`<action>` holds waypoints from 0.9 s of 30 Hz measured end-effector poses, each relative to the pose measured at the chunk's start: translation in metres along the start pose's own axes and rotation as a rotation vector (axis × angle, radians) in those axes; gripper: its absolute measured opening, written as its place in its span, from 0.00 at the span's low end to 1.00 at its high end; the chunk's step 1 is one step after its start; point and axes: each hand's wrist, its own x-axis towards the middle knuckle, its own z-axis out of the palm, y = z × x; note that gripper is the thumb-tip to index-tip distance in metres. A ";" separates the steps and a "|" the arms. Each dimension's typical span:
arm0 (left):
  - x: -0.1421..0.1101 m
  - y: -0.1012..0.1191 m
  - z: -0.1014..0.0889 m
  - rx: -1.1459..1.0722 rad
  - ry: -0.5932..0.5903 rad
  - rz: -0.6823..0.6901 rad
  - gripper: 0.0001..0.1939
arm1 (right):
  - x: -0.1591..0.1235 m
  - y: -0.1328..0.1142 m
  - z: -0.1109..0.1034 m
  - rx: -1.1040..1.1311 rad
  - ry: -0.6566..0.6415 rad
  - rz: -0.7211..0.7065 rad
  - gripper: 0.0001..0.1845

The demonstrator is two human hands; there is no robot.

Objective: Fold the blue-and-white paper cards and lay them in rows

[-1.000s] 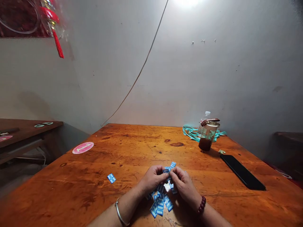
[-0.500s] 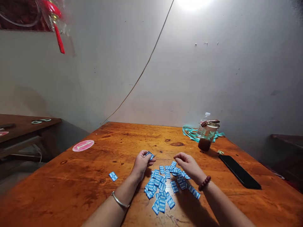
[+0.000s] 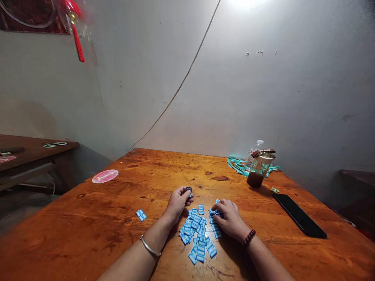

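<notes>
Small flat blue-and-white striped pieces [image 3: 200, 242] lie in a loose, overlapping heap on the wooden table [image 3: 170, 168]. My left hand [image 3: 178, 203], with a silver bangle at the wrist, is closed just beyond the heap's left side. Between its thumb and fingers it pinches a blue-and-white piece [image 3: 190, 194]; how many are stacked there I cannot tell. My right hand [image 3: 231, 216], wearing a dark red bead bracelet, reaches down over the heap's right side. Its fingers are closed on blue-and-white pieces there and hide part of them. One separate piece [image 3: 141, 215] lies to the left of my left forearm.
A black phone [image 3: 299, 214] lies at the right. Behind it stand a strapped cup with dark liquid [image 3: 258, 173] and a clear bottle [image 3: 259, 145], beside turquoise straps [image 3: 238, 166]. A round pink sticker [image 3: 105, 176] is at the left, and a wall rises behind the table.
My right hand has moved left and down onto the heap, and its fingers now grip pieces. In my left hand the held piece has turned more upright. The view has shifted slightly.
</notes>
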 end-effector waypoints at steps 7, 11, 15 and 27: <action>-0.003 -0.007 0.006 0.020 -0.075 0.021 0.12 | -0.002 0.001 0.000 -0.068 -0.091 -0.023 0.12; -0.004 -0.008 0.008 0.036 -0.100 0.031 0.11 | -0.002 0.002 0.002 -0.099 -0.082 -0.034 0.17; -0.006 -0.006 0.009 0.056 -0.102 0.040 0.09 | -0.002 0.001 0.005 -0.066 -0.054 -0.038 0.13; -0.019 -0.007 0.023 0.108 -0.262 0.010 0.07 | -0.001 -0.026 -0.005 0.472 0.179 -0.067 0.11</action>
